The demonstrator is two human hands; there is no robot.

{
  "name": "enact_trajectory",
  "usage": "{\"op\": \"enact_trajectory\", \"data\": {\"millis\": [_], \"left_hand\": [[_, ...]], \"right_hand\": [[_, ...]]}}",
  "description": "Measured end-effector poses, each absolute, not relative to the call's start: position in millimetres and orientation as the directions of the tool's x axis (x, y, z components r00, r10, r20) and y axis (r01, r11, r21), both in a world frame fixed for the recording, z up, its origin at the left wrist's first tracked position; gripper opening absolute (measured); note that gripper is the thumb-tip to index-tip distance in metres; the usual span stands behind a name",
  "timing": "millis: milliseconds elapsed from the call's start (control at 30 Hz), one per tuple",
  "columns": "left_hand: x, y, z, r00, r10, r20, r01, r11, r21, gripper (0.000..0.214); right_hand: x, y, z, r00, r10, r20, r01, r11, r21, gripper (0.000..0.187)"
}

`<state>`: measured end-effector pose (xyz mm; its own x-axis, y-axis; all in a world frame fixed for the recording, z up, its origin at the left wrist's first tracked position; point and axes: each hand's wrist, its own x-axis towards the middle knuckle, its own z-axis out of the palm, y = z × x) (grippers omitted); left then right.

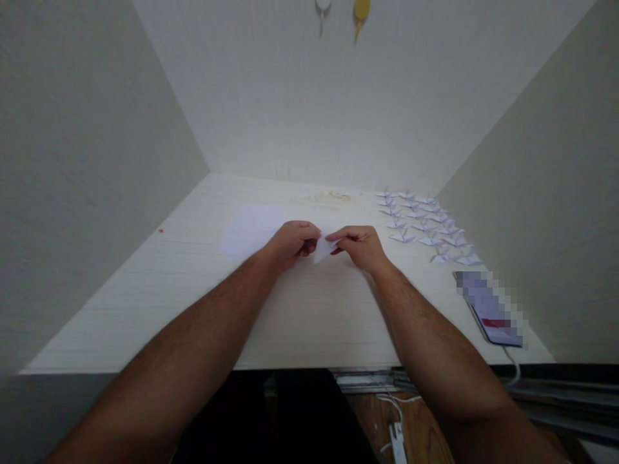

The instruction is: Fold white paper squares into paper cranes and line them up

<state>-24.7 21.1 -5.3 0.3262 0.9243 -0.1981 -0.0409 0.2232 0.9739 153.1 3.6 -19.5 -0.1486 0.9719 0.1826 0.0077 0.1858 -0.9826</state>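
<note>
Left hand: the left hand (291, 243) sits at mid-desk, fingers curled, pinching the left edge of the fold (323, 249).
Right hand: the right hand (360, 247) meets it from the other side, thumb and fingertips pressed on the fold's right corner.
Fold: a small white pointed piece of paper, caught between both hands just above the desk (309, 322) (whether it touches the wood, I cannot tell).
Sheets: flat white sheets (249, 233) lie just behind the left hand.
Cranes: rows of little paper cranes (425, 225) line up to the right, well apart from the hands.
Phone: a phone (488, 308) lies near the right edge, its screen blurred, a cable (513, 364) trailing off the front.
Wall: two hooks (342, 14) hang high up.
</note>
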Motion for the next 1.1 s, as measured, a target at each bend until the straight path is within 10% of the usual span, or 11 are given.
{"op": "enact_trajectory", "data": {"millis": [1100], "left_hand": [[-28.4,24.9,-10.7,0.356,0.934,-0.017,0.201,-0.059,0.978,0.013]], "right_hand": [[155.3,0.4,-10.8,-0.171,0.985,-0.020,0.249,0.023,-0.968,0.018]]}}
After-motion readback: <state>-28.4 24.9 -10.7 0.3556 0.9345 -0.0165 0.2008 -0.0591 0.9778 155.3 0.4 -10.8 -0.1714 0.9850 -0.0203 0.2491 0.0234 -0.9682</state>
